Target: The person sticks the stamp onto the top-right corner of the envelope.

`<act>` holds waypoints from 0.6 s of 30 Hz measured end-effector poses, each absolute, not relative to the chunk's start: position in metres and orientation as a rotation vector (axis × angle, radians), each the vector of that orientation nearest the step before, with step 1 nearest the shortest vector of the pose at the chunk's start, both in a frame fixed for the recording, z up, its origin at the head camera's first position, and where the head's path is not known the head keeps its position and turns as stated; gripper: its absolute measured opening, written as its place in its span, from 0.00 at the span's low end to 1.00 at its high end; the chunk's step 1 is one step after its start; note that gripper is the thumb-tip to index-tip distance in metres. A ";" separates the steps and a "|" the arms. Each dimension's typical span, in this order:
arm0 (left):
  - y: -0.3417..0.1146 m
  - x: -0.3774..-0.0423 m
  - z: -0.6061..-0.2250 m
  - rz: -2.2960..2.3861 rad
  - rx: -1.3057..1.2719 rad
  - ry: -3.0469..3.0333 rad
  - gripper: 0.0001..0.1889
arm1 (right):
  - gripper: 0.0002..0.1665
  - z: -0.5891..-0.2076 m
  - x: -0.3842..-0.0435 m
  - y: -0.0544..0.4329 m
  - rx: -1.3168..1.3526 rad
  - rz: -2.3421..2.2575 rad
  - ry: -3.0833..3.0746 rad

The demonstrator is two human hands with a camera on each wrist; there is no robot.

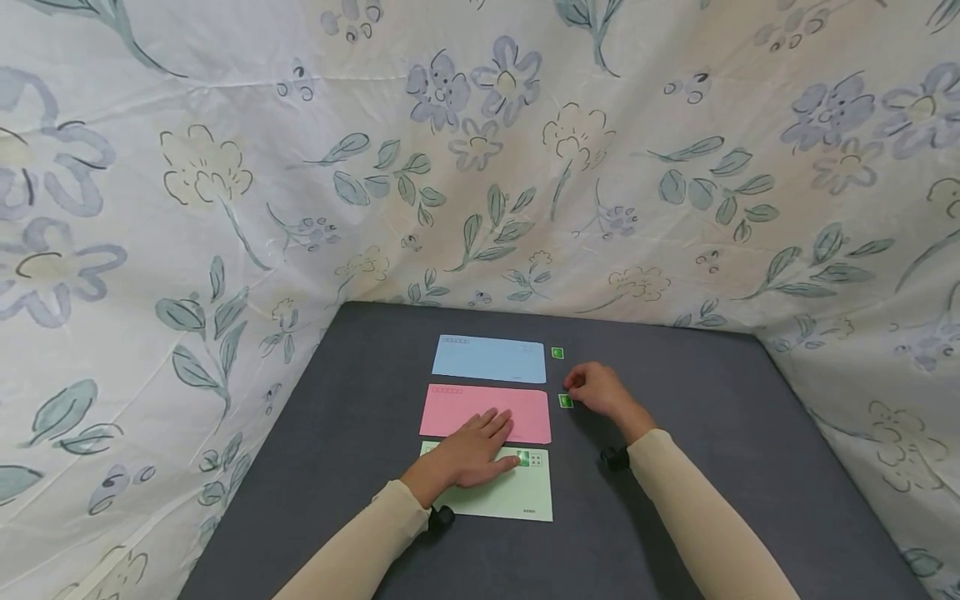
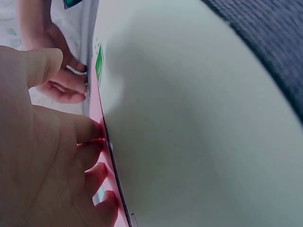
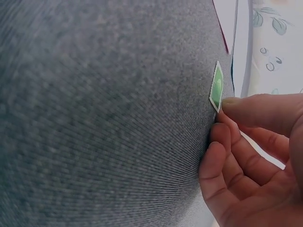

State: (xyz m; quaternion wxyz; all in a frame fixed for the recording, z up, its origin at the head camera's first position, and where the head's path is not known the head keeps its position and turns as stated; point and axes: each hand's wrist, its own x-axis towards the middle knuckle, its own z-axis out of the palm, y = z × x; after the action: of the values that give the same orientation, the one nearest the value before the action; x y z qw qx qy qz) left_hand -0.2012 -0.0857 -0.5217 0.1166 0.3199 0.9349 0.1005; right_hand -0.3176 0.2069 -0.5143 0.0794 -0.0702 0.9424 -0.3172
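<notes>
My left hand [image 1: 474, 452] lies palm down with its fingers straight, resting on the pink envelope [image 1: 450, 412] and across the top of the light green envelope [image 1: 517, 500]. A green stamp [image 1: 523, 458] sits near that envelope's upper right corner, beside my left thumb. To the right of the pink envelope, my right hand [image 1: 600, 390] pinches one corner of a small green stamp [image 3: 217, 87] between thumb and forefinger; the other fingers are curled. The stamp has a white perforated border and stays close over the dark table.
Above the pink envelope lies a blue envelope [image 1: 487, 360], with another green stamp [image 1: 557, 353] to its right. The dark grey table [image 1: 360, 400] is enclosed by a flowered cloth [image 1: 480, 208] at the back and sides.
</notes>
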 end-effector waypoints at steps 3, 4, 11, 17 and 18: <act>-0.086 -0.201 -0.522 0.289 0.940 2.738 0.41 | 0.04 -0.515 -0.317 0.205 -0.216 -0.932 2.832; -0.086 -0.201 -0.522 0.287 0.941 2.740 0.41 | 0.04 -0.515 -0.317 0.205 -0.216 -0.926 2.836; -0.085 -0.201 -0.522 0.277 0.941 2.748 0.41 | 0.04 -0.517 -0.317 0.203 -0.238 -0.886 2.854; -0.085 -0.201 -0.522 0.280 0.936 2.746 0.40 | 0.04 -0.516 -0.316 0.203 -0.266 -0.888 2.867; -0.085 -0.201 -0.522 0.283 0.935 2.744 0.40 | 0.04 -0.517 -0.315 0.203 -0.265 -0.889 2.865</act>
State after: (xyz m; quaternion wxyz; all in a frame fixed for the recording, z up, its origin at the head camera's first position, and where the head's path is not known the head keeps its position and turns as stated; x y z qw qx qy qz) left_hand -0.2005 -0.0851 -0.5219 0.1142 0.3190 0.9359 0.0964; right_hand -0.3154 0.2028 -0.5166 0.0650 -0.0879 0.9493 -0.2947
